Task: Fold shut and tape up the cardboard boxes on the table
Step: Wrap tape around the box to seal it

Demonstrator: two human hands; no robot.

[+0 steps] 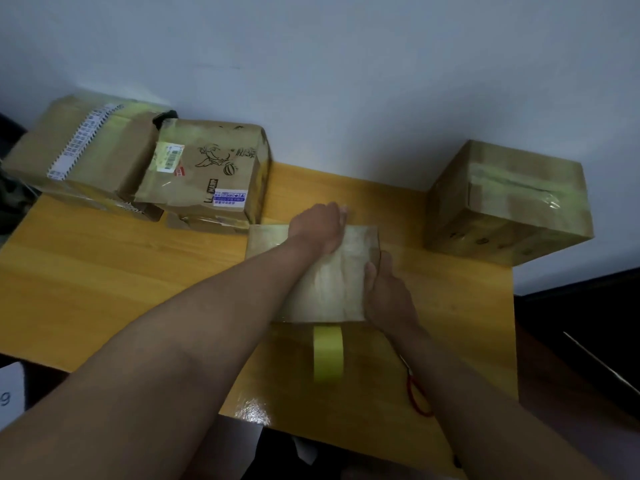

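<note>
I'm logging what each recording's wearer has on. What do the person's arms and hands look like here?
Both forearms are bare: no sleeves reach into view, and neither the left hand nor the right hand is gloved. A thin red string bracelet loops round the right wrist. No rings or watch can be made out.

Tape roll before center box

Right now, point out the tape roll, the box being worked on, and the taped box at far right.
tape roll (328,353), head view, its yellow outer band.
box being worked on (332,289), head view, bare top face.
taped box (512,202), head view, its top face.
</note>
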